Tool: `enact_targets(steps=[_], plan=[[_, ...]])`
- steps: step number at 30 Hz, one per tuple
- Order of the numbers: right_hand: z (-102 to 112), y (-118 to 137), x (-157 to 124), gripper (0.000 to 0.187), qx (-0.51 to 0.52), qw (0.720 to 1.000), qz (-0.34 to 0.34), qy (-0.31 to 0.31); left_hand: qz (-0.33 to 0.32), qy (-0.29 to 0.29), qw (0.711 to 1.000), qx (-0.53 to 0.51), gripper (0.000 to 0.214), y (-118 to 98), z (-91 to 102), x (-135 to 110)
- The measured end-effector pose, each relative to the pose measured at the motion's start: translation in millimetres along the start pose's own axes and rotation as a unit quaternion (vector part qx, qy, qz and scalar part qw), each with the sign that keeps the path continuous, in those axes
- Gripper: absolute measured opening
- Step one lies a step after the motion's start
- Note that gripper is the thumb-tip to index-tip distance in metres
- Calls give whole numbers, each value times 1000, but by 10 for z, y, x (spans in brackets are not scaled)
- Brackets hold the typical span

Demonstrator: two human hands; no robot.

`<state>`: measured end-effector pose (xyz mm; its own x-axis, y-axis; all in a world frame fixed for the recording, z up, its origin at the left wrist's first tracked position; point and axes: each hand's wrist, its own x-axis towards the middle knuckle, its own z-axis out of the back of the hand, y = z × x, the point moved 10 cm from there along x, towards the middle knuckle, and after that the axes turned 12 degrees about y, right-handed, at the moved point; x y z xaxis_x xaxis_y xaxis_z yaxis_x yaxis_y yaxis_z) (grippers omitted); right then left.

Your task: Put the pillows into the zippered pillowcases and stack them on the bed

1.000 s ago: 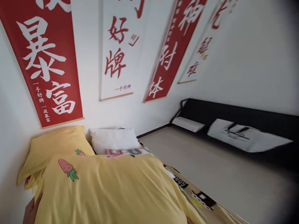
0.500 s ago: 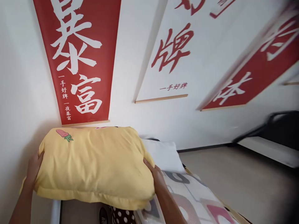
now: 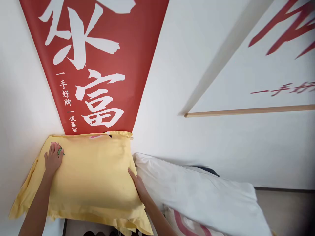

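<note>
L hand [image 3: 53,159] flat, fingers spread, on yellow pillow [image 3: 95,173]; R hand [image 3: 139,186] at its R edge, fingers part hidden, can't tell grip.

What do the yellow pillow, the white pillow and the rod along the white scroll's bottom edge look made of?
Yellow pillow: cloth cover, probably cotton or a blend, smooth with a faint sheen; its lower edge hangs in soft folds.
White pillow: matte cloth, fibre unclear; its surface shows soft creases.
Rod: probably wood, pale tan and matte; wood-look plastic can't be ruled out.
</note>
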<state>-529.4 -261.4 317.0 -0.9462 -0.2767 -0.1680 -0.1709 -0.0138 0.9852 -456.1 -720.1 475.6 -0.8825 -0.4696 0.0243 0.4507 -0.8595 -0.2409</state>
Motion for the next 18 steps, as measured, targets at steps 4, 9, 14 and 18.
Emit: enact_targets(steps=[4, 9, 14, 18], plan=[[267, -93, -86, 82, -101, 990, -79, -55, 39, 88, 995, -21, 57, 100, -367, 362], [87, 701, 54, 68, -402, 902, 73, -138, 42, 88, 995, 0, 51, 98, -448, 423], [-699, 769, 505, 57, -509, 852, 118, -24, 28, 30, 999, -10, 52, 9, -367, 357], [-805, 425, 686, 59, -524, 847, 88, -23, 35, 68, 996, -41, 56, 22, -669, 402]])
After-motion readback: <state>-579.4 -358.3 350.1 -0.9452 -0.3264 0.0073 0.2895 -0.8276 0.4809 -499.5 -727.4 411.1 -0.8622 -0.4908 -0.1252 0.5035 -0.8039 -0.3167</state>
